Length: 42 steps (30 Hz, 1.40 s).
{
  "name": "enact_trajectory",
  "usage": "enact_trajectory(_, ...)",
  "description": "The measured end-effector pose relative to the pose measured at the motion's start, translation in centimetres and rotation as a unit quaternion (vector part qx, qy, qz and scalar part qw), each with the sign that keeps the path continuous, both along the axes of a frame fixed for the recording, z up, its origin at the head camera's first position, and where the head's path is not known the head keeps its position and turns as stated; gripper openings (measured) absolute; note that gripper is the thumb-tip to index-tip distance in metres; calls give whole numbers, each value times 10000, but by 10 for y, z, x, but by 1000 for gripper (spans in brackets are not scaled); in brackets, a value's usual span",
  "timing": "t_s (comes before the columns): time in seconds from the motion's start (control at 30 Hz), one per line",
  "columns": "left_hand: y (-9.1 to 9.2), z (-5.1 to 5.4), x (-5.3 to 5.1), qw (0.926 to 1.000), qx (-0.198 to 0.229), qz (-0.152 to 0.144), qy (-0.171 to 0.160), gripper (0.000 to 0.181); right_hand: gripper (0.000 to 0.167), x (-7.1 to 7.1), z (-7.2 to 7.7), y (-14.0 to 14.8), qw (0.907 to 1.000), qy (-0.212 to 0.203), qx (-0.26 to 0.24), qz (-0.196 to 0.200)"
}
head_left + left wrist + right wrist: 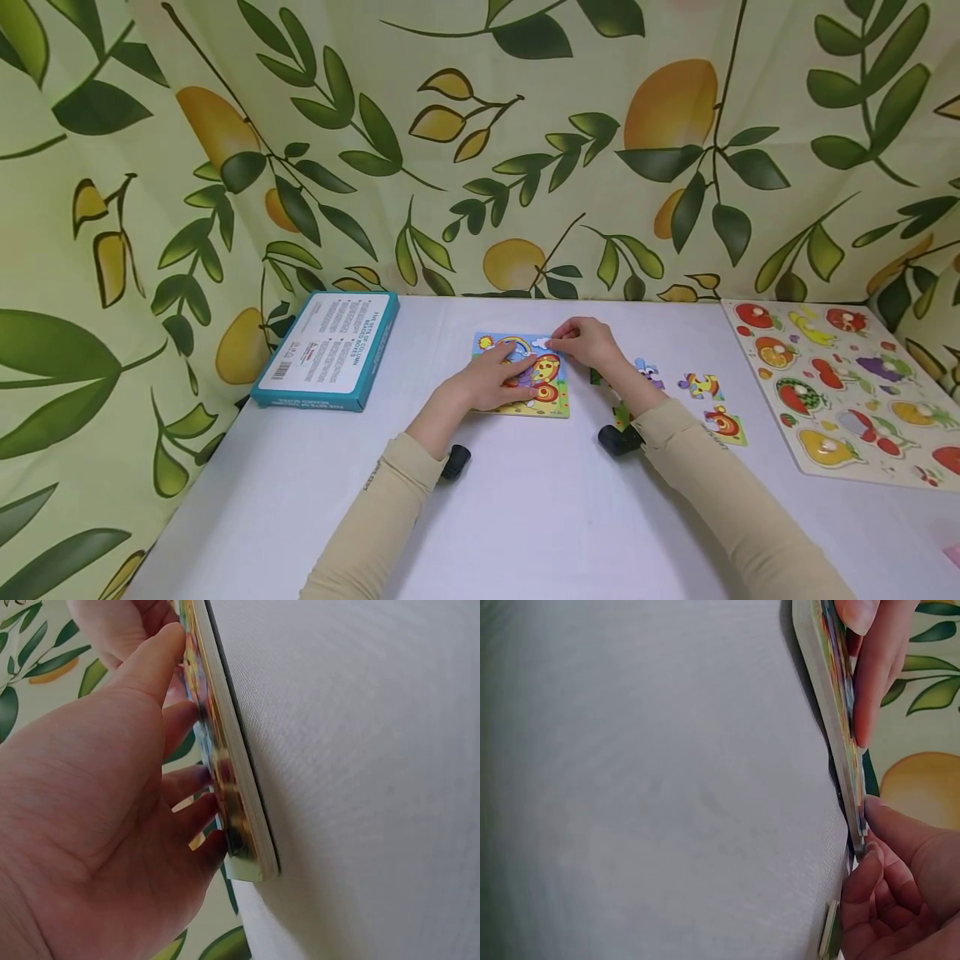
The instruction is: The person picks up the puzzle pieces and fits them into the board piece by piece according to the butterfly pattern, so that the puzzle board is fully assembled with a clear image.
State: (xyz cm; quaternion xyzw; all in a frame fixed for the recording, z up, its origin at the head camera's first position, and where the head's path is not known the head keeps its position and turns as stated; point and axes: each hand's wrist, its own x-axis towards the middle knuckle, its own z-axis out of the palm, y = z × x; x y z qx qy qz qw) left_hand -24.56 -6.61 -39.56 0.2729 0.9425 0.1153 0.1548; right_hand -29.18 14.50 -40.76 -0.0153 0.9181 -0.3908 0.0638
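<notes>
So the puzzle (551, 404) is lying flat around the middle of the white table (525, 508), bright picture side up. Left hand (491, 379) rests on it from about 8 o'clock, fingers spread apart over the picture. Right hand (592, 343) is at the 1-2 o'clock corner, thumb and index finger pinching the edge there; can't tell if a separate piece is in that grip. Going out toward 3 o'clock there's a bunch of loose pieces (703, 386), a couple of green ones partly hidden by the right arm. Further out at 3 is a fruit board (828, 450), and over at 9 a teal-edged box (326, 346), printed text facing up. Beige sleeves (382, 508) on both arms, and a leafy fruit-print cloth (517, 183) hangs at 12.
</notes>
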Motion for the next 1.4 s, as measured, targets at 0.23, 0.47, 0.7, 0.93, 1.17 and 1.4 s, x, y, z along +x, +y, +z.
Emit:
enact_trajectory(0.23,1,2,1,10000,-48,33,-1,67,28,1,1,0,10000,20,41,-6)
enact_trajectory(0.47,1,1,1,9999,-10,142,-35,69,28,-1,-1,-3,9999,-96,-9,-75)
enact_trajectory(0.7,1,1,1,10000,-26,93,-11,68,35,-2,-2,-3,9999,-58,69,-52)
enact_trajectory(0.93,1,0,0,9999,-59,57,64,68,22,-3,-2,-5,9997,-39,113,220)
enact_trajectory(1.17,3,0,1,9999,-119,24,98,68,24,-5,-1,1,9959,-198,302,829)
enact_trajectory(1.4,4,1,1,9996,-245,41,139,68,35,-6,-1,7,9927,-383,312,1096)
